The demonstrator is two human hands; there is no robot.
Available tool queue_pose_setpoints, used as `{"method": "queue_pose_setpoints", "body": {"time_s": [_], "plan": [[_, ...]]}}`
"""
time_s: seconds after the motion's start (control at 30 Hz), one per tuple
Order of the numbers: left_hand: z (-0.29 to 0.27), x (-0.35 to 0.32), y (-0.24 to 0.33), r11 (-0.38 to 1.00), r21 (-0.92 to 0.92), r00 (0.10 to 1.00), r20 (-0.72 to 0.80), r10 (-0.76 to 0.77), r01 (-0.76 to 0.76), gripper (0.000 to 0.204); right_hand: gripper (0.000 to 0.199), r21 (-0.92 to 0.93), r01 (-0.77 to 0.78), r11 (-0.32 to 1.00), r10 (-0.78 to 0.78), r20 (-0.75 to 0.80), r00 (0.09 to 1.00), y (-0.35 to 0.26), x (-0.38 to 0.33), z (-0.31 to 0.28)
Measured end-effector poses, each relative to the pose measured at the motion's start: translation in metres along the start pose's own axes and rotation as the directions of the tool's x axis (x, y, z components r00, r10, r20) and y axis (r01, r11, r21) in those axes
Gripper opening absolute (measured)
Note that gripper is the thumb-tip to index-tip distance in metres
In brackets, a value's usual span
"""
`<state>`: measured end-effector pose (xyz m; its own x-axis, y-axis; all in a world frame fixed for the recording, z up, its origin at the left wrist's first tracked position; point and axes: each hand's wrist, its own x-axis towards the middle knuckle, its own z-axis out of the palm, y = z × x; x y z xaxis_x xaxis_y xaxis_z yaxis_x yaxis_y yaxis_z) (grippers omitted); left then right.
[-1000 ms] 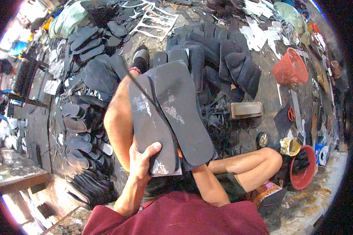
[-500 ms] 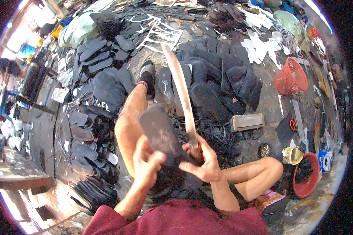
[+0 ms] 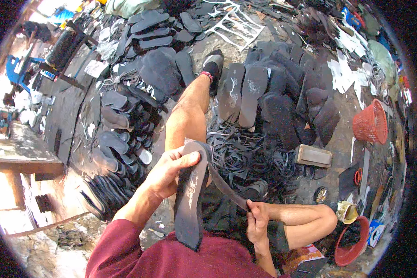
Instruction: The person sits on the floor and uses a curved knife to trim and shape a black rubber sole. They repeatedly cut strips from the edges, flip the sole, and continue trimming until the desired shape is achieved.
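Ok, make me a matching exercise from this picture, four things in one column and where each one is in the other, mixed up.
Things:
1. dark rubber sole
2. red mesh basket
3. grey block
4. black shoe

Places:
A. on the foot of the outstretched leg
B. on the ground beside the pile of black strips
C. gripped at the top by the left hand
D. far right, near the white scraps

Pairs: 1-C, 2-D, 3-B, 4-A
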<state>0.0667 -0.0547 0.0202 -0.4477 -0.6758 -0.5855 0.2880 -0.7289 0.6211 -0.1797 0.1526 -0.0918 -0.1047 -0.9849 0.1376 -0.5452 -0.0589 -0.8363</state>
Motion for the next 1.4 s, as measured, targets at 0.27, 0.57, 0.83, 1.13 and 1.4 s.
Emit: {"method": "queue_pose_setpoints", "body": {"time_s": [0.27, 0.57, 0.83, 1.13, 1.4], "plan": [[0.002, 0.007, -0.003, 0.991, 0.129, 1.000, 0.022, 0.017, -0.020, 0.031, 0.043, -0.034, 0.030, 0.999, -0.027, 0.076, 0.997, -0.017, 0.079, -0.015], [0.014, 0.007, -0.007, 0.883, 0.469, 0.995, 0.076, -0.069, 0.026, 0.030, 0.031, -0.031, 0.234, 0.972, -0.184, 0.522, 0.833, -0.073, 0.205, -0.065], [-0.015, 0.022, 0.002, 0.863, 0.504, 0.860, 0.420, -0.289, 0.043, 0.083, 0.034, 0.042, -0.016, 0.999, -0.020, 0.726, 0.687, -0.064, 0.236, -0.078], [0.102, 0.046, -0.021, 0.771, -0.131, 0.769, 0.079, 0.634, -0.623, 0.071, 0.040, 0.524, -0.043, 0.851, 0.113, -0.101, 0.988, -0.085, 0.134, -0.058], [0.124, 0.052, -0.026, 0.905, -0.218, 0.929, -0.034, 0.367, -0.366, 0.060, 0.040, 0.169, -0.083, 0.982, 0.135, -0.322, 0.937, -0.037, 0.049, -0.031]]}}
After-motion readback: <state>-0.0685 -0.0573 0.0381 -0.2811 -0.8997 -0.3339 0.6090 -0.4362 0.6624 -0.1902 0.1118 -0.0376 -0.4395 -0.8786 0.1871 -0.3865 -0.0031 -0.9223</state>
